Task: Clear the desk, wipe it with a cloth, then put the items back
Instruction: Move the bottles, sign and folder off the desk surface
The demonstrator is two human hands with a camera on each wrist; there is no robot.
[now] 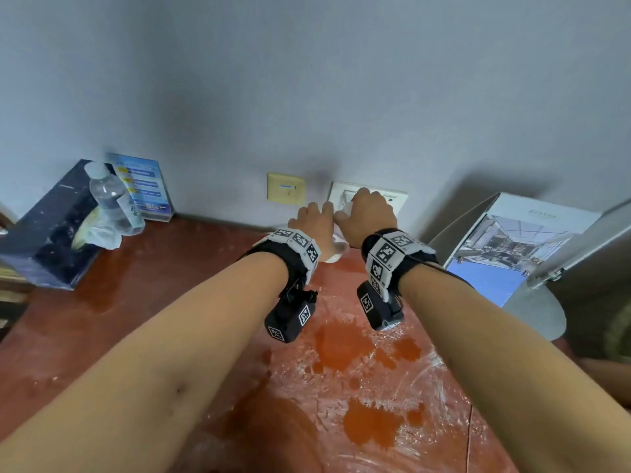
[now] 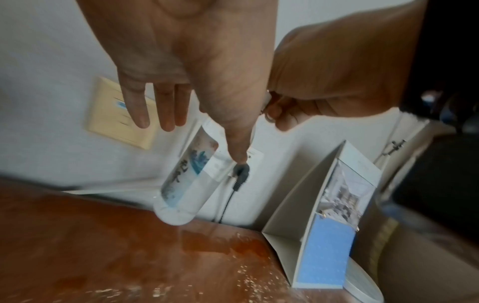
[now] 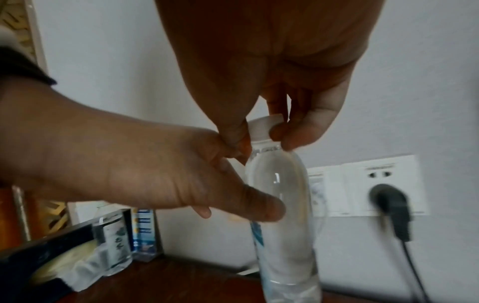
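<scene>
A clear water bottle [image 3: 282,215] with a white cap [image 3: 265,126] stands slightly tilted at the back of the red-brown desk [image 1: 170,302], close to the wall. My right hand [image 3: 259,133] pinches the cap from above. My left hand [image 2: 197,141] is beside the bottle [image 2: 189,180]: its thumb lies against the bottle's side and three fingers hang straight, apart from it. The index finger is hidden. In the head view both hands, left [image 1: 312,218] and right [image 1: 370,213], cover most of the bottle [image 1: 336,250].
At the back left stand a second water bottle [image 1: 112,199], a dark tissue box [image 1: 44,240] and a blue sign [image 1: 143,186]. A folded brochure [image 1: 505,247] and a grey round base [image 1: 536,308] stand right. A plugged wall socket [image 3: 388,196] is behind the bottle. Wet patches [image 1: 341,346] mark the desk.
</scene>
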